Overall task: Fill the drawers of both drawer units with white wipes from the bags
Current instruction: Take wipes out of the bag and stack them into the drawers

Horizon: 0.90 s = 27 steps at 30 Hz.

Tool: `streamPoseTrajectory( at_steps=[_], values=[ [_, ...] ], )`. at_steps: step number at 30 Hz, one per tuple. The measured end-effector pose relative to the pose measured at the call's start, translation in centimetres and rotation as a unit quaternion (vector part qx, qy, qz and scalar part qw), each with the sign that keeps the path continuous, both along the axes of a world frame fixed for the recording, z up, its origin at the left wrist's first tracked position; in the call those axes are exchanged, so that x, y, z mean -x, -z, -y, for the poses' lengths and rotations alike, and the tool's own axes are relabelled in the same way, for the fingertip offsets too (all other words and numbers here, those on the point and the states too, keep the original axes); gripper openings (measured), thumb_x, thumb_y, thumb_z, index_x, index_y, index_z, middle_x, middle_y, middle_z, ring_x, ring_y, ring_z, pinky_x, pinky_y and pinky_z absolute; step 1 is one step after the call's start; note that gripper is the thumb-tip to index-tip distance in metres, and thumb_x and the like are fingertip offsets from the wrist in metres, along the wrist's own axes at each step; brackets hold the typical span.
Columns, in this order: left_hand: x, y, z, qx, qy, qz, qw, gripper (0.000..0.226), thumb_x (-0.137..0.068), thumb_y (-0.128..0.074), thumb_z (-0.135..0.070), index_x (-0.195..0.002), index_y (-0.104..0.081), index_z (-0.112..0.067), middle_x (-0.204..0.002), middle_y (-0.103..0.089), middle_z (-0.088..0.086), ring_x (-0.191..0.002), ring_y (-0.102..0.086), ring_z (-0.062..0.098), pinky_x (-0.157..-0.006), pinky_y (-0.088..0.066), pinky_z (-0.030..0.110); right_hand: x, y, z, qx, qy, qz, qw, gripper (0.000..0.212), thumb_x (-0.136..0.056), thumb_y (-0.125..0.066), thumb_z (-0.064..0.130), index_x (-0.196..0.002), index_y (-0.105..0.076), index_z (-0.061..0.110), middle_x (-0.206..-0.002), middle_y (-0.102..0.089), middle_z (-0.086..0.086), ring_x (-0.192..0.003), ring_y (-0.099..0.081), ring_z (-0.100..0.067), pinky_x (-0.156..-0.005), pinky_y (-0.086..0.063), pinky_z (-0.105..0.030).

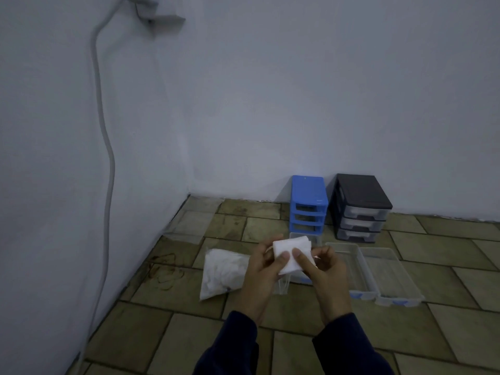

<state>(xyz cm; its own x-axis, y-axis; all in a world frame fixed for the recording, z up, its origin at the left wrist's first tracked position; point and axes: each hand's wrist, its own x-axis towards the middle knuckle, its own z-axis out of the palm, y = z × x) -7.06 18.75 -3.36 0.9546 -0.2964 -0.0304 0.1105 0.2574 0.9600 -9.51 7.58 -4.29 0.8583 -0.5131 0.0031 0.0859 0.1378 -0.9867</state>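
1. Left hand (263,269) and right hand (323,269) grip a folded white wipe (290,255) above a clear drawer (305,278).
2. A bag of wipes (223,272) lies left; the blue drawer unit (308,204) stands behind.

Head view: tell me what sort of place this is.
Probably a bare corner of a room, perhaps a utility or storage space: the person works on a worn tiled floor by plain painted walls, with a grey cable running down one wall from a bracket.
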Motion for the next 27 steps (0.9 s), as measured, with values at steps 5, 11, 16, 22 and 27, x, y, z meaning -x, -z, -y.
streamPoseTrajectory(
  at_steps=[5, 11, 16, 22, 27],
  values=[
    [-0.7, 0.3, 0.4, -0.039, 0.001, 0.030, 0.999, 0.030, -0.094, -0.051, -0.008, -0.117, -0.051, -0.027, -0.117, -0.058, 0.000, -0.102, -0.059, 0.012, -0.075, -0.054, 0.021, -0.2, -0.8, 2.2, -0.022, -0.060, -0.055, 0.996, 0.024, -0.080, -0.068, 0.007, -0.097, -0.054, 0.014, -0.102, -0.064, -0.005, -0.091, -0.061, -0.018, -0.069, -0.051, -0.027],
    [-2.3, -0.1, 1.5, -0.064, 0.042, 0.023, 0.997, 0.028, -0.095, -0.050, -0.011, -0.121, -0.046, -0.021, -0.114, -0.058, -0.001, -0.099, -0.059, 0.009, -0.080, -0.054, 0.021, -1.1, -1.6, 4.7, -0.010, -0.079, -0.092, 0.993, 0.030, -0.082, -0.066, 0.004, -0.109, -0.054, 0.008, -0.098, -0.064, -0.007, -0.084, -0.061, -0.016, -0.067, -0.049, -0.025],
    [-4.9, -1.1, 2.7, -0.120, 0.065, 0.039, 0.990, 0.024, -0.095, -0.049, -0.009, -0.117, -0.052, -0.020, -0.116, -0.061, 0.004, -0.104, -0.059, 0.016, -0.092, -0.050, 0.030, -3.7, -1.4, 7.1, 0.000, -0.039, -0.105, 0.994, 0.026, -0.085, -0.063, 0.002, -0.107, -0.049, 0.007, -0.092, -0.057, -0.003, -0.078, -0.055, -0.015, -0.068, -0.048, -0.025],
    [-6.7, -1.1, 2.6, -0.146, 0.040, 0.050, 0.987, 0.017, -0.094, -0.051, -0.009, -0.105, -0.058, -0.021, -0.114, -0.064, 0.007, -0.109, -0.059, 0.021, -0.098, -0.046, 0.034, -7.4, 1.0, 9.5, 0.051, -0.003, -0.168, 0.984, 0.027, -0.085, -0.064, 0.004, -0.103, -0.044, 0.006, -0.102, -0.050, -0.008, -0.083, -0.051, -0.019, -0.068, -0.043, -0.028],
    [-7.3, -0.1, 1.4, -0.142, 0.041, 0.049, 0.988, 0.018, -0.094, -0.050, -0.005, -0.099, -0.059, -0.019, -0.103, -0.065, 0.002, -0.099, -0.061, 0.015, -0.082, -0.049, 0.018, -9.3, 2.6, 9.5, 0.132, 0.014, -0.248, 0.960, 0.029, -0.084, -0.068, 0.015, -0.099, -0.045, 0.010, -0.108, -0.054, -0.012, -0.098, -0.051, -0.025, -0.079, -0.038, -0.029]
  ],
)
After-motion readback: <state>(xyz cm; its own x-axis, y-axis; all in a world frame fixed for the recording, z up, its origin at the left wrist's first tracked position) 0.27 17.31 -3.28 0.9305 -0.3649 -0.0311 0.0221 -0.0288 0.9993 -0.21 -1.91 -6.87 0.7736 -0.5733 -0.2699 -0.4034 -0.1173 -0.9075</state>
